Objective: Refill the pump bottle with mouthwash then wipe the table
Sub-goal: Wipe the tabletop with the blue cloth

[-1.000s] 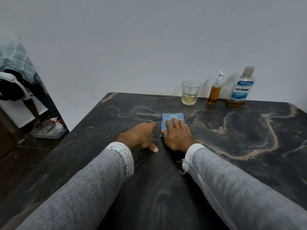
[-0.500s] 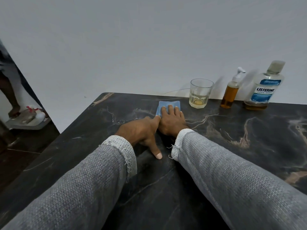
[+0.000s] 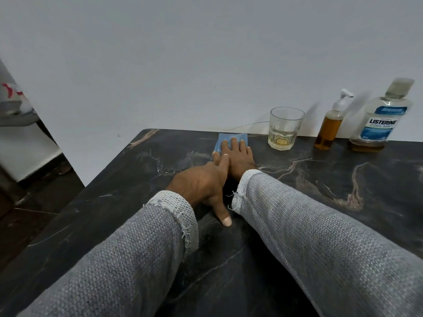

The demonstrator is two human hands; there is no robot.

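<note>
Head view, right hand [image 3: 238,160] flat on cloth [image 3: 231,139] (fingers straight), left hand [image 3: 201,185] loose on table [image 3: 343,225], holding nothing, glass [image 3: 285,129] just right of the fingertips.

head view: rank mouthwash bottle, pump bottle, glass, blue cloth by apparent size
1. Mouthwash bottle
2. Pump bottle
3. Glass, close to the pump bottle in area, so the order is unsure
4. Blue cloth, but the right hand covers much of it
</note>
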